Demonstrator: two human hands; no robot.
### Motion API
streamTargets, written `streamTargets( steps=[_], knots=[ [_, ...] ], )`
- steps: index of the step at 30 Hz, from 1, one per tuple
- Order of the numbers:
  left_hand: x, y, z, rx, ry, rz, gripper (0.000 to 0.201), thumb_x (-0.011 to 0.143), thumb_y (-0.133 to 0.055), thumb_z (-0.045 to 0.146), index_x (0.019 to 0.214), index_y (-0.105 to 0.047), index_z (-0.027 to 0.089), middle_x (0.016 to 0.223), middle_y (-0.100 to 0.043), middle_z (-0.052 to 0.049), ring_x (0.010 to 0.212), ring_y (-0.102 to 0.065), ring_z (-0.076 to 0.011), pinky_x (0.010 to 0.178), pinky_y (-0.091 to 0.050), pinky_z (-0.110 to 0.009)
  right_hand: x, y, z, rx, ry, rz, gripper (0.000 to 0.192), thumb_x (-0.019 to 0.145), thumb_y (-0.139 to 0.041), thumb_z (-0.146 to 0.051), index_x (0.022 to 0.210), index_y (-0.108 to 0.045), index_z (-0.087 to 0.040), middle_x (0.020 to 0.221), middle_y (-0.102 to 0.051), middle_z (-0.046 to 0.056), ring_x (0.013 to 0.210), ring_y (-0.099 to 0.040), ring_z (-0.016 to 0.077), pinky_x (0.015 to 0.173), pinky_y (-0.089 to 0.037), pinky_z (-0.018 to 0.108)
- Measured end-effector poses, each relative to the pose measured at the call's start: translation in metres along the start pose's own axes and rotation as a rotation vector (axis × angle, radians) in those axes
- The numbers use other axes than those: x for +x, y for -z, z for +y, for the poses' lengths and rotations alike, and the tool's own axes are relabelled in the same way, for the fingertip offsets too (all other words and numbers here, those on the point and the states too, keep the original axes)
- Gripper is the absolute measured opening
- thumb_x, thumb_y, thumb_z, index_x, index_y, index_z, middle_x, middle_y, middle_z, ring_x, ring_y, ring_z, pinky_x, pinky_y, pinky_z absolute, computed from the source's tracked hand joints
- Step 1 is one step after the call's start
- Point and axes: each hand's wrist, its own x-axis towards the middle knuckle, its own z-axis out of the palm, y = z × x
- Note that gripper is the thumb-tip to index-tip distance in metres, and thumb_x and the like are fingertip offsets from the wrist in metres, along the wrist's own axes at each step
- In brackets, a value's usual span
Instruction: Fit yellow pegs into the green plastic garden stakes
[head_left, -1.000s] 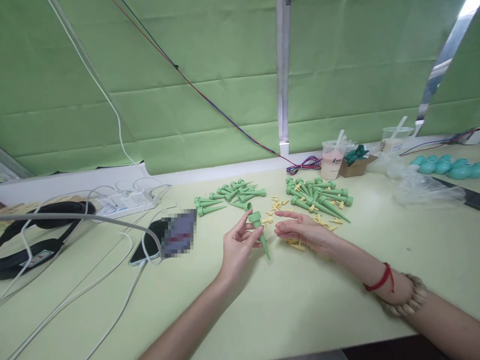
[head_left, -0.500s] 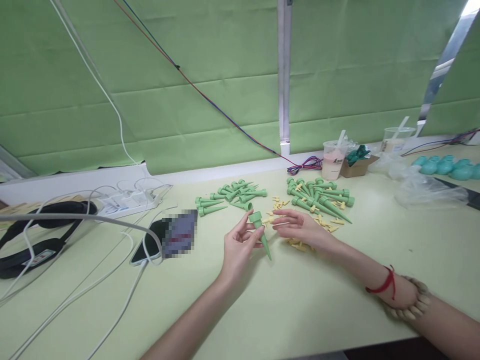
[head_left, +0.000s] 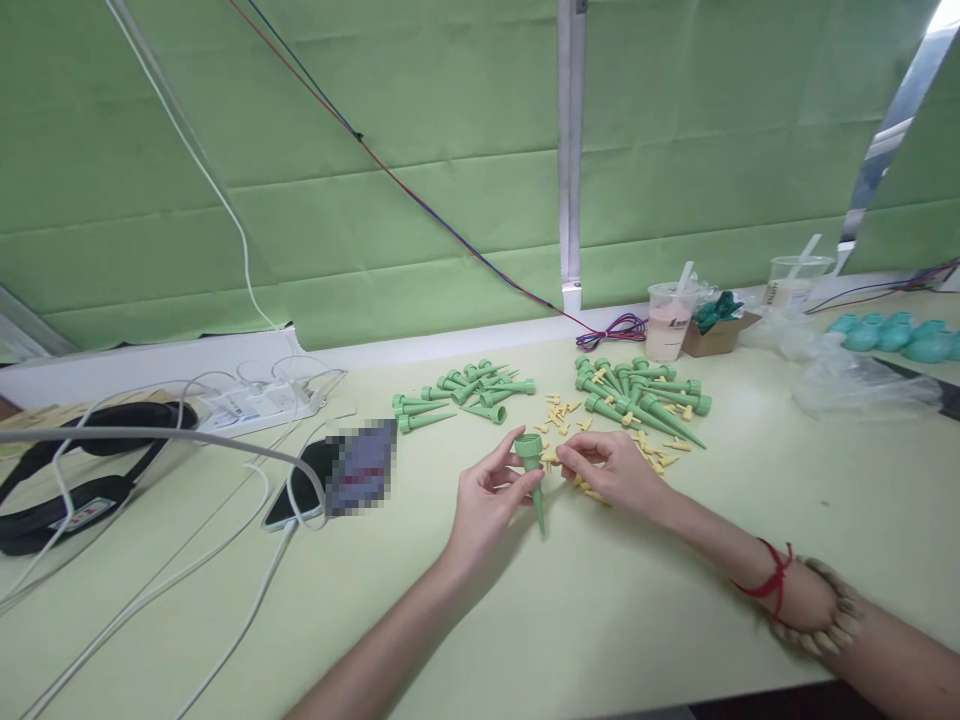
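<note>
A green plastic watering spike [head_left: 531, 465] stands almost upright, point down, in the fingers of my left hand [head_left: 487, 500]. My right hand [head_left: 611, 470] is closed in a pinch on a small yellow valve [head_left: 551, 456], which meets the side of the spike just under its wide collar. Behind my hands lie loose yellow valves [head_left: 556, 410]. To the right is a pile of green spikes [head_left: 645, 390], several with yellow pieces among them. A second group of green spikes [head_left: 427, 405] lies back left.
A phone [head_left: 296, 490] with cables lies left, near a black headset strap [head_left: 112, 490] and a white power strip [head_left: 259, 405]. At the back right stand a drink cup [head_left: 667, 325], a small cardboard box [head_left: 712, 338], plastic bags [head_left: 855, 380] and teal bulbs [head_left: 892, 335].
The spike has turned more upright and shifted slightly right in my left hand. My right hand's fingers, spread before, have come together on the yellow valve at the spike's side.
</note>
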Motion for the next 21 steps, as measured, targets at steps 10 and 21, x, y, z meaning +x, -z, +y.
streamTargets(
  steps=[10,21],
  knots=[
    [0.0019,0.0027,0.0004,-0.039,0.008,-0.009,0.064,0.062,-0.072,0.032,0.122,-0.054,0.02,0.072,-0.051,0.001,0.063,-0.055,-0.0107,0.054,-0.052,-0.023,0.0018,-0.0007,0.001,-0.033,0.142,0.103,0.016,0.078,-0.059,-0.033,0.087,-0.062,-0.02,0.087,-0.062,0.004,0.075,-0.06,0.0141,0.063,-0.053,0.025],
    [0.0006,0.0027,-0.0022,0.051,-0.04,-0.024,0.059,0.063,-0.071,0.03,0.119,-0.057,0.02,0.075,-0.051,0.001,0.06,-0.052,-0.0081,0.055,-0.051,-0.022,-0.0011,0.0003,-0.0023,-0.131,0.101,0.02,0.019,0.084,-0.048,-0.033,0.074,-0.057,-0.02,0.077,-0.06,0.004,0.073,-0.055,0.0153,0.06,-0.046,0.026]
  ],
)
